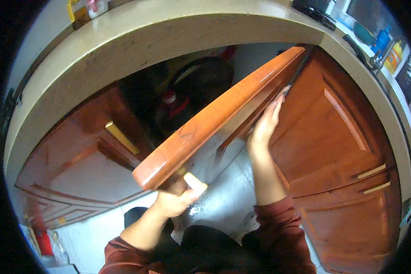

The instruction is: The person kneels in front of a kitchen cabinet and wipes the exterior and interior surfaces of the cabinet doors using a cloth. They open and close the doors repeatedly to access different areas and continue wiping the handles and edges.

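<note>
A reddish-brown wooden cabinet door (212,118) stands ajar below the counter, its glossy edge towards me. My left hand (173,202) grips the door's near end, with the thumb beside a pale gold handle (195,183); some fingers are hidden. My right hand (268,120) reaches up along the door's outer face towards the hinge side, fingers extended and close to the narrow gap by the neighbouring cabinet. A small greyish patch shows at its fingertips, too blurred to name. Inside the dark cabinet are a rounded dark object (202,73) and a red-and-white cap (168,97).
A beige countertop (178,25) curves overhead. Closed wooden cabinets (332,147) with gold handles stand at right. Another wooden door (78,164) is at left. A faucet (376,61) and bottles are at the upper right. Pale floor tiles (92,222) lie below, with a red item (44,241) at lower left.
</note>
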Motion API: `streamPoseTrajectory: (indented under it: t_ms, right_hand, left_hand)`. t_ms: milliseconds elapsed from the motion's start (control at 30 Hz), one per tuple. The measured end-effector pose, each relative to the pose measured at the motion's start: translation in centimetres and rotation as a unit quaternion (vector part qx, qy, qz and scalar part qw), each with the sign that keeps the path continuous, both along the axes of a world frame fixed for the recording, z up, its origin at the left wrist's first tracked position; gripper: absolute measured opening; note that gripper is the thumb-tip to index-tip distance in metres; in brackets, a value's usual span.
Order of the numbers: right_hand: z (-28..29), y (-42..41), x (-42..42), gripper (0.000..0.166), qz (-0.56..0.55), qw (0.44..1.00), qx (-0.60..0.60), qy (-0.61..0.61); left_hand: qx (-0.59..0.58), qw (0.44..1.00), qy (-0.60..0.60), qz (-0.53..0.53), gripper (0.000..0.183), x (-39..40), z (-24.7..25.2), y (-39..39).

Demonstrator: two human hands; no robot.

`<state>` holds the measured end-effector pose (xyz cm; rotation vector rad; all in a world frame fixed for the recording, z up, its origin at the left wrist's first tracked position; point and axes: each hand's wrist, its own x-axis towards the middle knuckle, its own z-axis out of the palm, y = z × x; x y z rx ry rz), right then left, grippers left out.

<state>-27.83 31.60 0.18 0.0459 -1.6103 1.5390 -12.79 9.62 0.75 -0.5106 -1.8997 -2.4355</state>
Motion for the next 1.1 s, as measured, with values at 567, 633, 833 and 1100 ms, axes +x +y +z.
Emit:
streamPoseTrajectory:
  t_ms: [567, 633, 833, 1100]
  right_hand:
    - [1.6, -4.1, 2.7, 0.045, -0.058, 0.994, 0.070, 0.054]
    - [0.4, -9.1, 6.3, 0.046, -0.034, 0.992, 0.104, 0.069]
    - [-5.8, -13.6, 12.3, 0.038, -0.055, 0.977, 0.199, 0.054]
    - [-11.2, -13.3, 12.9, 0.039, -0.040, 0.979, 0.195, -0.045]
  left_hand:
    - [-0.074, 0.994, 0.081, 0.030, 0.045, -1.3, 2.1, -0.4]
    - [-0.067, 0.995, 0.060, 0.033, 0.046, -1.3, 2.0, -1.2]
    - [-0.065, 0.996, 0.056, 0.013, 0.047, -1.8, 1.9, -1.1]
    - [-0.007, 1.000, 0.014, 0.018, 0.051, -1.9, 2.4, -1.1]
